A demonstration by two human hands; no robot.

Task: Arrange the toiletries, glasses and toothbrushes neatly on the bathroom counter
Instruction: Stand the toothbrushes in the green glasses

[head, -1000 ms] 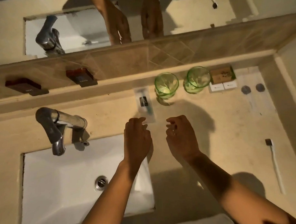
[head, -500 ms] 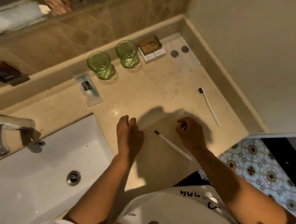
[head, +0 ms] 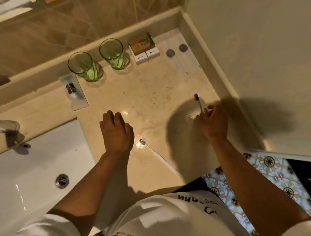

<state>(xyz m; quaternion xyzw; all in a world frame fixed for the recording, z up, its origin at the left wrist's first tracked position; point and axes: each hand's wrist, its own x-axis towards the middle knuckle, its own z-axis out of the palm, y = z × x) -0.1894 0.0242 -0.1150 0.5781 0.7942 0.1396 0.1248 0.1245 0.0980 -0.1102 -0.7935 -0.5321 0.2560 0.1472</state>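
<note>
Two green glasses (head: pixel 83 67) (head: pixel 113 55) stand upright at the back of the beige counter (head: pixel 146 90). Beside them sit a brown box on two small white boxes (head: pixel 144 47), then flat sachets with dark discs (head: pixel 177 51). A wrapped toiletry packet (head: pixel 73 92) lies left of the glasses. My right hand (head: pixel 213 123) pinches the handle of a white toothbrush (head: pixel 198 101) near the right wall, bristle head pointing away. My left hand (head: pixel 115 132) hovers palm down, fingers loosely together, holding nothing. A second white toothbrush (head: pixel 157 155) lies on the counter just right of it.
A white sink basin (head: pixel 34 168) with a metal drain (head: pixel 61 181) fills the lower left, its tap partly seen at the left edge. A wall (head: pixel 255 61) bounds the counter on the right. Patterned floor tiles (head: pixel 269 177) show below the counter's front edge.
The camera has tilted down and right. My right hand moved right to the far toothbrush and took hold of its handle. My left hand stayed over the counter by the sink.
</note>
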